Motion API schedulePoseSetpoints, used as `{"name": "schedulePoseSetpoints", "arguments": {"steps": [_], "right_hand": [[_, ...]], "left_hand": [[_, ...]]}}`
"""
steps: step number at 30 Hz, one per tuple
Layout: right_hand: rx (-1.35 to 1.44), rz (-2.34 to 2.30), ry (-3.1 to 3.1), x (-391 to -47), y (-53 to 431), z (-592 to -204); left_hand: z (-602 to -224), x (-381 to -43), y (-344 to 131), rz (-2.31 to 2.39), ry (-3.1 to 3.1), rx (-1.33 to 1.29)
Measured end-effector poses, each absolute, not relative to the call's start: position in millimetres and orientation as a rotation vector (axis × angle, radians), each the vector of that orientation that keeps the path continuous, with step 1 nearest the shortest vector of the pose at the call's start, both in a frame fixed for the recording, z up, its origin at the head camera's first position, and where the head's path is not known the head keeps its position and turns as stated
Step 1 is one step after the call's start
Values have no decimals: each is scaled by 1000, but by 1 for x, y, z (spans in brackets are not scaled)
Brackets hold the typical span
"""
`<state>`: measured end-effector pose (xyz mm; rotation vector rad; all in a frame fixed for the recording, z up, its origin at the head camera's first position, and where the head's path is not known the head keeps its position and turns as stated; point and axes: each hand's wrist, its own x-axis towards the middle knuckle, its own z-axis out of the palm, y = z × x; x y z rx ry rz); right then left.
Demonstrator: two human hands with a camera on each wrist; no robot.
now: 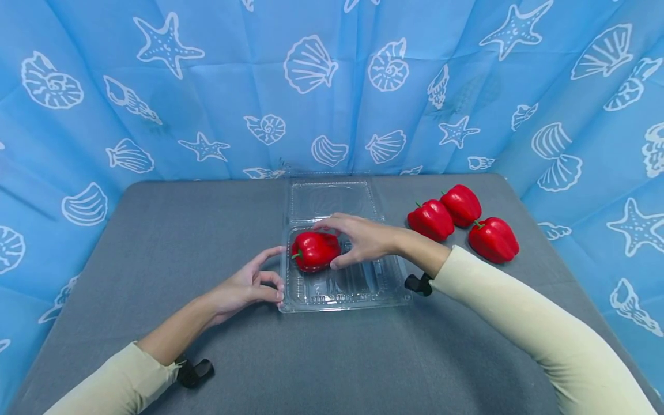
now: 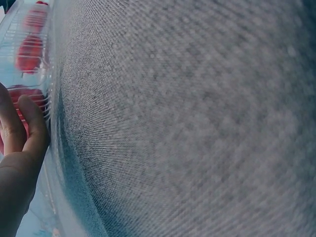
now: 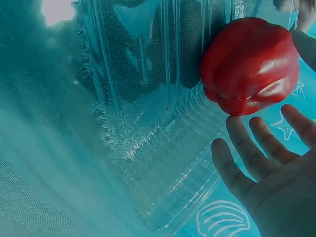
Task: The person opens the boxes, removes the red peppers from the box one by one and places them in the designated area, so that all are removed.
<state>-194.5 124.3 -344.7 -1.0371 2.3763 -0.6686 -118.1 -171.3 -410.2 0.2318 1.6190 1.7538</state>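
A clear plastic clamshell container (image 1: 344, 304) lies with its lid (image 1: 334, 199) folded back. In the left part of its base sits a red bell pepper (image 1: 313, 252), green stem pointing left. My right hand (image 1: 369, 237) is over the base, fingers and thumb spread loosely around the pepper's right end. In the right wrist view the fingertips are at the pepper (image 3: 252, 66) with the fingers nearly straight. At the container's left side, my left hand (image 1: 240, 289) touches the wall and front corner with extended fingers and thumb.
Three more red bell peppers lie grouped at the right back: one bell pepper (image 1: 432, 221), another bell pepper (image 1: 461, 205) behind it, and a third bell pepper (image 1: 494, 240) in front. The grey table (image 1: 332, 363) ends at a blue curtain (image 1: 218, 98) with seashell prints.
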Motion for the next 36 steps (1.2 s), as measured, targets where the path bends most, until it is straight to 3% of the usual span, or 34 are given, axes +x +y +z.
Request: {"name": "schedulePoseSetpoints", "arguments": {"steps": [36], "right_hand": [[-1045,-585,2333,-193,106,-357]], "left_hand": [[-413,-117,-170,1767,1634,225]]}}
